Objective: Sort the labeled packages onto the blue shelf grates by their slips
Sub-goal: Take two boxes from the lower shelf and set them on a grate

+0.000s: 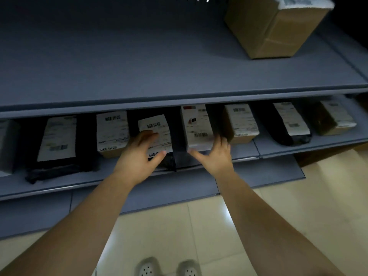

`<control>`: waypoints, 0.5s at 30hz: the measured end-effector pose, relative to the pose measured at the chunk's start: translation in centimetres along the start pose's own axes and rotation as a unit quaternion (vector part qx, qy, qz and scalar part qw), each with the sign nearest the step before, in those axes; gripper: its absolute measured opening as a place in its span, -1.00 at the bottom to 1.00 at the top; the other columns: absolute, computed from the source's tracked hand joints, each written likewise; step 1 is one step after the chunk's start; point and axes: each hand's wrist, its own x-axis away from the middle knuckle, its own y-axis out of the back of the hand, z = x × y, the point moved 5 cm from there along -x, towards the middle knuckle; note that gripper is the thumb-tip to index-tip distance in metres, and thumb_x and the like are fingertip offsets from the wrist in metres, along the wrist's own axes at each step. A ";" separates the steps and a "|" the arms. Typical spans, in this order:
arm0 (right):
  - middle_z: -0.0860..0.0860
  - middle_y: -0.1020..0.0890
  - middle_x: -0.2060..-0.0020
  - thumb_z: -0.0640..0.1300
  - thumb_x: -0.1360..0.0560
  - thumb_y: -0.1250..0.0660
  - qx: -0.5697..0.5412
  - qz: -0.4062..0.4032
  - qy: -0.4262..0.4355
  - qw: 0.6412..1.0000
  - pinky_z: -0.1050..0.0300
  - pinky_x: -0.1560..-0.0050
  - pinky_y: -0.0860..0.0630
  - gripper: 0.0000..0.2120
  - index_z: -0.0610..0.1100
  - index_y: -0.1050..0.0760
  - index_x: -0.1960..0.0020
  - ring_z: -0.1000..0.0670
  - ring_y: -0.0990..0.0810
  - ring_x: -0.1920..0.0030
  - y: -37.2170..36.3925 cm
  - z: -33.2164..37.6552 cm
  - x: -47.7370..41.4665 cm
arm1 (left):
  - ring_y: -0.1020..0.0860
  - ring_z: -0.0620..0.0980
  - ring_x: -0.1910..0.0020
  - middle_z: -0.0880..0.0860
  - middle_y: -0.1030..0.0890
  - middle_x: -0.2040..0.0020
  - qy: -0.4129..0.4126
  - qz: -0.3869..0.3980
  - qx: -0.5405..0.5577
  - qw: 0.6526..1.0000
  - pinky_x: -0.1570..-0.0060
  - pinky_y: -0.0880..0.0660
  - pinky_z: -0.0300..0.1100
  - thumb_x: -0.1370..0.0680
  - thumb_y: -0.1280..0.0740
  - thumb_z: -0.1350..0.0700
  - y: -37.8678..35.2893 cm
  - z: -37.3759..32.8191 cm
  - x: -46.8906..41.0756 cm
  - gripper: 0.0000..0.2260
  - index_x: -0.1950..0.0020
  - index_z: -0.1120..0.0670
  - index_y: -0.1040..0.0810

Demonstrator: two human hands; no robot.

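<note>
The left forearm (85,216) and right forearm (262,218) are bare. At six o'clock, pale grey clogs (147,267) with round holes cover the feet.

No word or number is legible on the slips (292,118) along the lower shelf (278,151); the print blurs to grey lines. Only barcodes stand out: atop the slip on the brown box (111,134) left of centre, on the black bag (169,163) beside it, and low on the white box (197,126), red-patched at its far end. The big carton (274,30), far right, carries a smeared label.
</note>
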 end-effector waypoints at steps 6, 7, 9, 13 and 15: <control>-0.13 -0.10 -0.53 0.56 -0.18 -0.34 0.061 0.032 -0.017 0.997 -0.17 -0.47 -0.13 0.28 -0.12 0.13 -0.59 -0.23 -0.09 -0.51 -1.6 0.1 -4.2 | -0.31 -0.01 -0.36 0.03 -0.41 -0.37 0.018 -0.049 0.002 0.999 -0.31 -0.32 -0.12 -0.50 -0.27 -0.21 -0.8 0.4 0.1 -0.47 -0.37 0.07 -0.45; -0.13 -0.09 -0.53 0.55 -0.18 -0.34 0.066 0.036 -0.017 0.997 -0.16 -0.46 -0.12 0.28 -0.13 0.13 -0.59 -0.22 -0.10 -0.50 -1.9 0.1 -4.4 | -0.33 0.00 -0.35 0.03 -0.42 -0.36 0.022 -0.052 0.009 0.998 -0.29 -0.38 -0.07 -0.48 -0.23 -0.24 -1.1 0.4 0.3 -0.45 -0.35 0.07 -0.46; -0.14 -0.11 -0.52 0.53 -0.19 -0.37 0.067 0.036 -0.019 0.997 -0.16 -0.44 -0.13 0.28 -0.15 0.12 -0.58 -0.22 -0.13 -0.49 -2.4 0.1 -4.6 | -0.36 0.00 -0.34 0.03 -0.44 -0.35 0.029 -0.059 0.018 0.998 -0.27 -0.40 -0.04 -0.47 -0.21 -0.25 -1.5 0.4 0.7 -0.44 -0.34 0.07 -0.47; -0.14 -0.26 -0.47 0.44 -0.20 -0.44 0.036 0.015 -0.019 0.999 -0.16 -0.41 -0.19 0.21 -0.17 0.02 -0.56 -0.20 -0.25 -0.46 -2.5 0.2 -4.4 | -0.41 0.03 -0.30 0.03 -0.48 -0.31 0.027 -0.070 0.004 0.997 -0.29 -0.39 -0.02 -0.48 -0.22 -0.22 -1.6 0.1 1.9 -0.48 -0.31 0.07 -0.48; -0.13 -0.33 -0.43 0.40 -0.20 -0.46 0.014 -0.006 -0.011 1.000 -0.16 -0.40 -0.21 0.18 -0.17 -0.04 -0.55 -0.18 -0.32 -0.42 -1.7 0.0 -3.4 | -0.39 0.03 -0.29 0.02 -0.47 -0.31 0.035 -0.073 -0.006 0.997 -0.27 -0.35 -0.11 -0.48 -0.21 -0.23 -1.0 -0.3 2.8 -0.48 -0.31 0.06 -0.47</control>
